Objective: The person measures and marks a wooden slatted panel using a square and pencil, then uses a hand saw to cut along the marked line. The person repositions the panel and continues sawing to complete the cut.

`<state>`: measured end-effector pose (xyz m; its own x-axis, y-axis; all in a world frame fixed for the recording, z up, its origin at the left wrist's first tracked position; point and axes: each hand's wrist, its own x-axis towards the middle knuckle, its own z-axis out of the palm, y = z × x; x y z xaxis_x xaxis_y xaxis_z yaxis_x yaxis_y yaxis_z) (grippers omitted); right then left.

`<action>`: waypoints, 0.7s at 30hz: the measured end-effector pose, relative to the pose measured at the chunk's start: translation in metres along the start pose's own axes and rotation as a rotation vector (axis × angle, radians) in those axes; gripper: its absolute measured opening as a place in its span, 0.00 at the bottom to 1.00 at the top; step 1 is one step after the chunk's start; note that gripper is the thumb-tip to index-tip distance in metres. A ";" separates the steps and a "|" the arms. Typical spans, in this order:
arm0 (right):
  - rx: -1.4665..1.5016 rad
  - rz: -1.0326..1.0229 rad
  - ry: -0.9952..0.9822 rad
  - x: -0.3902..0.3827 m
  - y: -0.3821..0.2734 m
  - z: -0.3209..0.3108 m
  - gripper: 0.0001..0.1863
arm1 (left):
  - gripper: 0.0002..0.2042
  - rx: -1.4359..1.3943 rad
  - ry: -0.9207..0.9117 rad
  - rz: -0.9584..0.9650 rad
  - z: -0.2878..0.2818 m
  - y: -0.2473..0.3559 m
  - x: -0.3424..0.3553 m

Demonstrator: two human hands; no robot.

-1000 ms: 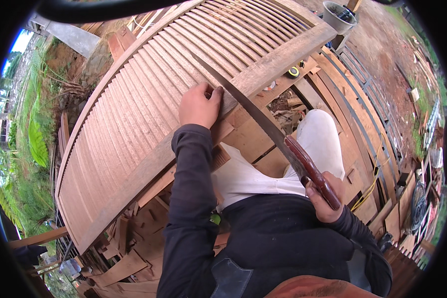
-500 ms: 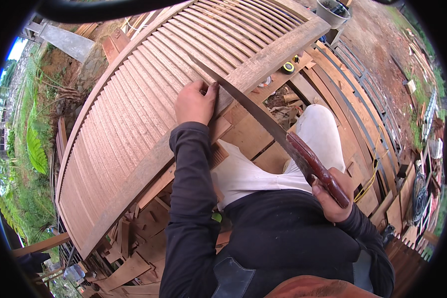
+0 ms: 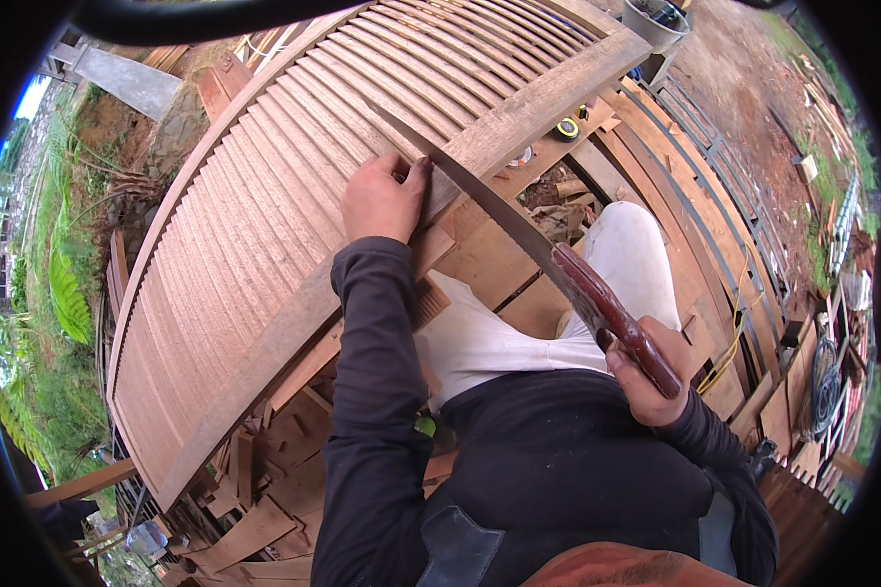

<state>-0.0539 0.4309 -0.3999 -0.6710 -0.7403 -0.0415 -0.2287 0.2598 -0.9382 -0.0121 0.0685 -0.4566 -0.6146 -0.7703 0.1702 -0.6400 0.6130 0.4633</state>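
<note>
Head view: I've R hand [image 3: 656, 367] wrapped tight round the handle of the saw [image 3: 519, 223], which angles over the edge of the louvred panel [image 3: 250, 220], blade right by L thumb. L hand [image 3: 384, 199] is curled at that edge; can't tell if it's pinching anything. Risk, IMO: a sideways skip cuts the thumb, or a dipped tip scratches the slats. Panel's bare wood; outdoor yard w/ offcuts [image 3: 255, 528], tape measure [image 3: 566, 130], bucket [image 3: 655, 26].

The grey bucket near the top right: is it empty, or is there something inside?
Not empty: dark items show inside the grey bucket. What they are, and how full it is, I cannot tell.
</note>
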 end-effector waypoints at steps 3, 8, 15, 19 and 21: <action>-0.066 -0.112 0.026 -0.008 0.002 -0.002 0.05 | 0.21 0.000 0.002 0.011 0.000 -0.002 -0.001; -0.033 -0.079 0.006 0.001 0.003 0.000 0.05 | 0.20 0.021 0.041 0.034 0.001 -0.001 -0.002; -0.040 -0.119 0.058 -0.018 0.015 -0.004 0.06 | 0.20 -0.002 0.005 0.002 0.000 -0.002 -0.001; -0.080 -0.081 0.014 0.002 0.005 0.001 0.04 | 0.21 -0.007 0.022 0.016 0.003 0.000 0.000; -0.043 -0.052 0.003 0.008 0.006 0.004 0.04 | 0.22 -0.009 0.030 0.019 0.003 0.000 0.000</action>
<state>-0.0584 0.4240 -0.4072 -0.6600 -0.7513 0.0078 -0.2932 0.2480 -0.9233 -0.0131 0.0687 -0.4589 -0.6124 -0.7636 0.2048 -0.6242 0.6260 0.4675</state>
